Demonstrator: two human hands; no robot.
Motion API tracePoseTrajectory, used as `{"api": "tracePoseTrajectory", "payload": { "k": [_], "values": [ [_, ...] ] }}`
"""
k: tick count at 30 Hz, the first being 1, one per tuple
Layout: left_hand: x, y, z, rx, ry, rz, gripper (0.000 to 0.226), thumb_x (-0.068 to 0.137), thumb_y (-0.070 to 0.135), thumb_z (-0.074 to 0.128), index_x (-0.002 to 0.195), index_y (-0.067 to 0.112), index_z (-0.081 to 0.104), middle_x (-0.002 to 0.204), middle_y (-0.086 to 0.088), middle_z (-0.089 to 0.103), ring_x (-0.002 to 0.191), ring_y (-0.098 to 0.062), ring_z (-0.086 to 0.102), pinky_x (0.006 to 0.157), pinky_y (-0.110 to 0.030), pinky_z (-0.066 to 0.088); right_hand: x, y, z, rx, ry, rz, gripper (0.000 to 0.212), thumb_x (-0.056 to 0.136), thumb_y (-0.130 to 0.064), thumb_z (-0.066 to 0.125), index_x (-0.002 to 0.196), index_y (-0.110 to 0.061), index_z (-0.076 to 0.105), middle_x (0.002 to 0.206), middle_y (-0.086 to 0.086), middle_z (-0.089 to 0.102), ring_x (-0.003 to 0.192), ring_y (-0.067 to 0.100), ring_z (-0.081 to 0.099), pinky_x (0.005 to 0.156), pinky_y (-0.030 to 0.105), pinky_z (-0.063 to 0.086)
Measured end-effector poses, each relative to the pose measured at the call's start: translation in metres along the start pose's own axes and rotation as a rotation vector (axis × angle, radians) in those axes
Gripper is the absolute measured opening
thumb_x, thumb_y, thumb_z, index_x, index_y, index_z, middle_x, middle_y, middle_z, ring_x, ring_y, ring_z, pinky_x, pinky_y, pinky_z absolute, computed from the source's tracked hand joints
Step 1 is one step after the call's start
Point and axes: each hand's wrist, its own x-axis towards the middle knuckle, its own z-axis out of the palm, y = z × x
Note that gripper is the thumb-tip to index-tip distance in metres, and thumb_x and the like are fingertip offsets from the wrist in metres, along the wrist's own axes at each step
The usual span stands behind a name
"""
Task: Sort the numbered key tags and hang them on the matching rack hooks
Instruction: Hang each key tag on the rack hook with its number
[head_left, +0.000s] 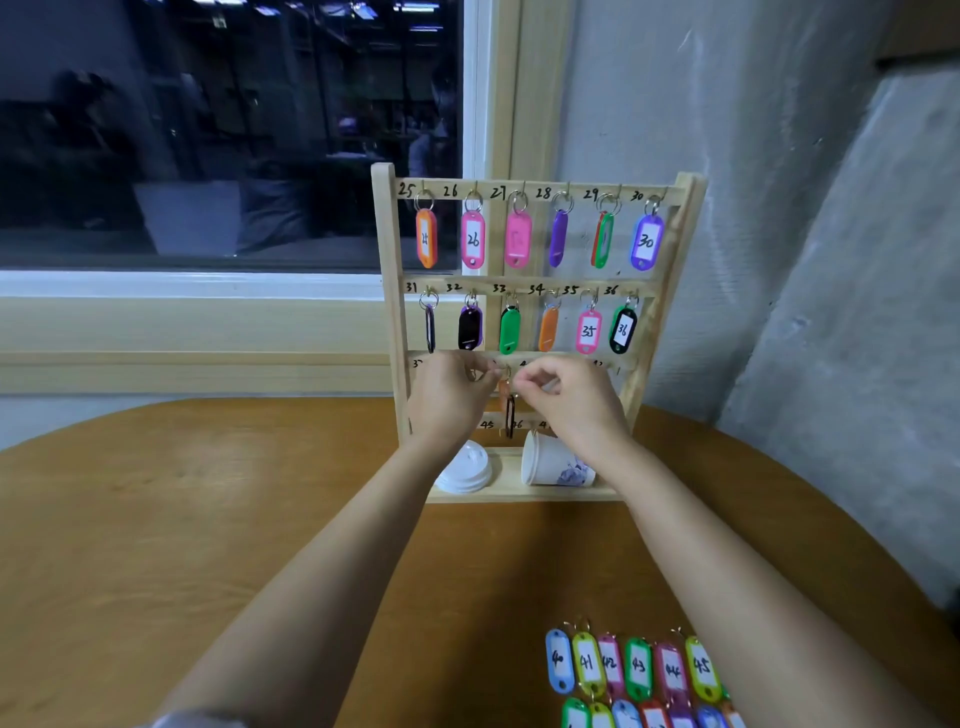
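Note:
A wooden key rack (387, 291) stands at the back of the table, its hooks numbered from 25 up. Coloured tags hang on the two upper rows, among them the purple tag 30 (645, 242) and the pink tag 35 (588, 331). Both hands are raised to the third row. My left hand (451, 400) and my right hand (569, 397) have their fingertips pinched together around the ring of an orange tag (504, 391), which hangs between them with a dark tag (510, 415) just below. Several loose tags (636, 667), numbered 40 to 45 and beyond, lie in rows at the near right.
A white cup lid (467, 470) and a tipped paper cup (553, 462) lie on the rack's base shelf. The round wooden table (208, 519) stretches to the left. A dark window (234, 130) and a grey wall (805, 260) stand behind the rack.

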Motion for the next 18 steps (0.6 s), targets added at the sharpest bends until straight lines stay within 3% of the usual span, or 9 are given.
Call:
{"api": "tracePoseTrajectory", "payload": {
  "k": [5, 10, 15, 18],
  "values": [
    [0.0, -0.009, -0.001, -0.001, -0.019, 0.07, 0.01, 0.085, 0.027, 0.067, 0.076, 0.027, 0.064, 0.047, 0.007, 0.044, 0.042, -0.012, 0.035, 0.048, -0.026, 0.028, 0.015, -0.01, 0.002, -0.075, 0.06, 0.009, 0.009, 0.088, -0.03, 0.062, 0.087, -0.027, 0.071, 0.082, -0.014, 0.067, 0.078, 0.005, 0.059, 0.065, 0.025, 0.047],
    [-0.003, -0.015, -0.005, 0.043, -0.047, 0.11, 0.009, 0.084, 0.022, 0.066, 0.076, 0.027, 0.067, 0.051, 0.007, 0.048, 0.047, -0.01, 0.041, 0.051, -0.026, 0.033, 0.021, -0.011, 0.007, -0.231, 0.073, 0.001, 0.01, 0.088, -0.027, 0.061, 0.085, -0.027, 0.071, 0.088, -0.009, 0.071, 0.083, 0.014, 0.065, 0.069, 0.032, 0.054],
    [-0.017, -0.02, -0.014, 0.067, -0.087, 0.119, 0.006, 0.084, 0.022, 0.065, 0.085, 0.024, 0.071, 0.057, 0.008, 0.053, 0.053, -0.009, 0.048, 0.054, -0.026, 0.036, 0.005, -0.013, -0.001, -0.264, 0.045, -0.062, 0.015, 0.088, -0.026, 0.064, 0.101, -0.03, 0.07, 0.094, -0.012, 0.071, 0.089, 0.01, 0.063, 0.072, 0.028, 0.051],
    [-0.038, -0.027, -0.017, 0.066, -0.139, 0.124, 0.006, 0.083, 0.021, 0.067, 0.087, 0.021, 0.072, 0.06, 0.009, 0.053, 0.056, -0.008, 0.049, 0.057, -0.027, 0.038, -0.023, -0.01, -0.007, -0.235, 0.006, -0.064, 0.015, 0.087, -0.027, 0.065, 0.1, -0.03, 0.07, 0.092, -0.014, 0.069, 0.087, 0.007, 0.061, 0.07, 0.026, 0.048]
  ]
}}
